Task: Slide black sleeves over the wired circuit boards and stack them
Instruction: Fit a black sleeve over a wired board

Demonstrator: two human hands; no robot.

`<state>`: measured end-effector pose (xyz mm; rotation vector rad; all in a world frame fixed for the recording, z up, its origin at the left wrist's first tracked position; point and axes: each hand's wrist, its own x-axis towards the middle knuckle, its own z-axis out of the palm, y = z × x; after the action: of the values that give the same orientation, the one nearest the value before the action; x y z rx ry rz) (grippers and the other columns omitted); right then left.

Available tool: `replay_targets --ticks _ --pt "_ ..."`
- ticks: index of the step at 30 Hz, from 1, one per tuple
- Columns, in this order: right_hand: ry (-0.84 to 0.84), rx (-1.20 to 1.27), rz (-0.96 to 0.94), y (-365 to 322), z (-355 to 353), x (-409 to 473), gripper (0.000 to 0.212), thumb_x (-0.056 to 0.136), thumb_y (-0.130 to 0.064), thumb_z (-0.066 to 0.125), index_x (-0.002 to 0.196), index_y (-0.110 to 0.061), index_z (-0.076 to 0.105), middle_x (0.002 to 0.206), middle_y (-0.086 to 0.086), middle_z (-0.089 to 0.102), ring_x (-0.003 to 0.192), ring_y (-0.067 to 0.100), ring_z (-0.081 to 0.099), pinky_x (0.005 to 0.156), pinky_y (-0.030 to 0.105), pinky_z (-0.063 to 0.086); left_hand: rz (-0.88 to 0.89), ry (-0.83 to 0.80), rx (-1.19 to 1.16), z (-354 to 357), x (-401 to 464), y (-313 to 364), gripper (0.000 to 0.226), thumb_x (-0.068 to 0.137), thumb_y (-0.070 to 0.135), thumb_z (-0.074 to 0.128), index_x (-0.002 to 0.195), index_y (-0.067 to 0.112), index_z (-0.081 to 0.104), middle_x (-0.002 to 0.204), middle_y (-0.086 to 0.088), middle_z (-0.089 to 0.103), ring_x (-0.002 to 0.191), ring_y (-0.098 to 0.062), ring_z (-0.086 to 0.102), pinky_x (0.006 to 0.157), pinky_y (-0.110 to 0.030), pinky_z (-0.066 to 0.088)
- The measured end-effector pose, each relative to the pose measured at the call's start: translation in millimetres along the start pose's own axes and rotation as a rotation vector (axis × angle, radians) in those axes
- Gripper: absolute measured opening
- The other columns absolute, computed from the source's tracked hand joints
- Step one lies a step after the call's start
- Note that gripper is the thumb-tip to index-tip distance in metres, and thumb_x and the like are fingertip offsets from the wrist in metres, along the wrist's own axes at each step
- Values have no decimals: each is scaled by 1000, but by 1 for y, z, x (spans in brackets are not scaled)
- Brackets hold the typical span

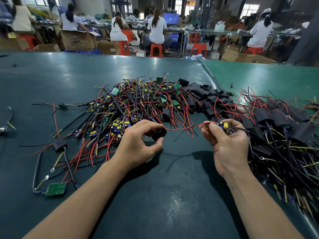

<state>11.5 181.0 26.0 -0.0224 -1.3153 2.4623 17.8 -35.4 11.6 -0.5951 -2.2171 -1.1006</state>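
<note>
Mid-cycle on one unit, by the look of it. Left hand (138,144) curled, thumb and fingers pinching a loose black sleeve (159,133) just above the tabletop (51,75), near its front-middle. Right hand (227,140) curled too, gripping a wired circuit board (224,125) with a yellow part on top, level with the sleeve and a short way to its right. Red wire (181,128) sagging from that board across the gap to the sleeve's mouth; whether its tip is already inside cannot be told. Board itself clearly still bare, sleeve not yet drawn over it. To the rear of the hands, toward the tabletop's middle, a big tangled heap of unsleeved boards (138,104), green boards and red, black and yellow leads showing: plenty left to do, judging by its bulk. Behind and right of that, a pile of empty sleeves (203,95) waiting. Along the right edge, a broad spread of sleeved boards (284,128), lying loosely overlapped rather than neatly stacked, so a fair share appears done. A few strays toward the left edge: one sleeved unit (59,144) and, nearer the front-left corner, one bare green board (56,188) with ring-terminal leads. Roughly halfway at a guess, with the heap of bare boards no smaller than the finished spread. Next in hand, most likely: threading the leads through and pulling the sleeve over the board, then adding it to the right-side spread.
</note>
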Motion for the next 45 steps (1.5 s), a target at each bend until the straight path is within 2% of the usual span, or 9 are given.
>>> replay_targets --ticks 13,18,24,32,35,37,42,45 --pt "104 -124 40 4 -5 3 31 86 15 60 91 -13 46 64 12 70 57 22 70 56 25 57 67 -43 -37 -1 0 5 35 74 -3 79 107 1 71 98 -7 69 86 -16 67 81 -31 56" --pt "99 -174 1 6 -4 3 32 87 14 60 92 -14 46 74 17 67 57 21 70 57 25 57 97 -90 -17 -2 0 8 34 74 -1 80 107 0 72 100 -7 69 91 -16 67 85 -28 54" --pt "6 -387 -138 11 -4 -3 33 87 6 64 93 -20 46 71 3 73 64 21 73 60 26 58 116 -155 -33 -1 -1 11 36 73 1 80 108 2 71 96 -5 71 85 -17 67 81 -30 55" --pt "2 -411 -166 14 -6 -3 34 88 4 64 93 -24 45 74 2 73 66 21 74 60 28 59 122 -180 -102 -3 -2 14 37 74 -4 74 110 3 69 98 -2 72 90 -12 69 84 -31 56" --pt "17 -411 -184 12 -8 -2 35 88 5 64 92 -24 44 75 -1 74 66 20 73 60 27 58 143 -181 -114 -4 -1 14 33 73 -8 73 105 2 69 95 -2 72 87 -14 68 80 -32 56" --pt "37 -415 -199 10 -7 -3 35 89 5 63 92 -24 44 73 4 72 65 19 73 59 26 58 158 -189 -120 -3 1 15 30 73 -10 72 101 0 70 94 -4 71 85 -17 67 77 -32 55" --pt "56 -441 -217 8 -4 -6 35 89 3 63 92 -26 44 81 8 69 66 19 73 60 25 58 159 -183 -110 -3 0 13 28 74 -6 73 101 2 71 94 -4 69 85 -17 66 76 -31 54" --pt "41 -434 -220 6 -3 -7 34 89 4 63 91 -25 44 77 6 69 65 19 73 59 26 58 148 -163 -64 -1 -1 11 27 76 -2 76 102 3 72 95 -4 69 84 -18 66 75 -33 55"
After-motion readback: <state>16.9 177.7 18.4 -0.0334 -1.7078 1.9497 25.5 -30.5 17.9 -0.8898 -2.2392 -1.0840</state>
